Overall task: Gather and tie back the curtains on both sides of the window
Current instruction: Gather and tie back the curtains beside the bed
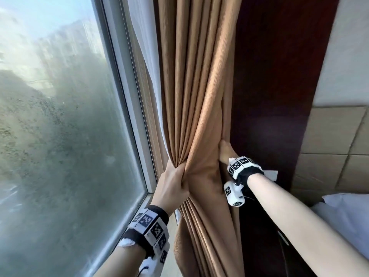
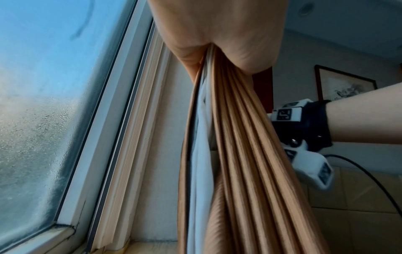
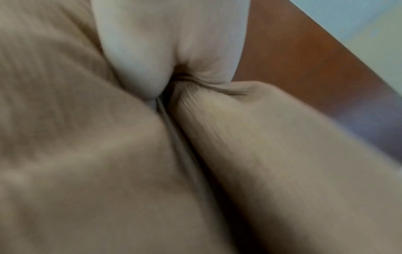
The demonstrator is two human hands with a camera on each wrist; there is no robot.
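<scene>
A tan pleated curtain (image 1: 199, 96) with a white lining (image 2: 202, 163) hangs just right of the window. My left hand (image 1: 175, 180) grips its gathered folds at sill height on the window side; in the left wrist view the curtain (image 2: 239, 154) fans out below my left hand (image 2: 217, 31). My right hand (image 1: 226, 152) reaches in at the curtain's right edge, against the dark panel, with its fingers hidden behind the cloth. In the blurred right wrist view my right hand (image 3: 163, 43) pinches a bunched fold of the curtain (image 3: 87, 154).
A fogged window pane (image 1: 60, 136) in a pale frame (image 1: 127, 96) fills the left. A dark red wood panel (image 1: 269, 96) stands behind the curtain, bearing a white wall plate (image 1: 271, 174). Beige tiled panelling (image 1: 329, 146) and a white pillow (image 1: 343, 212) are at right.
</scene>
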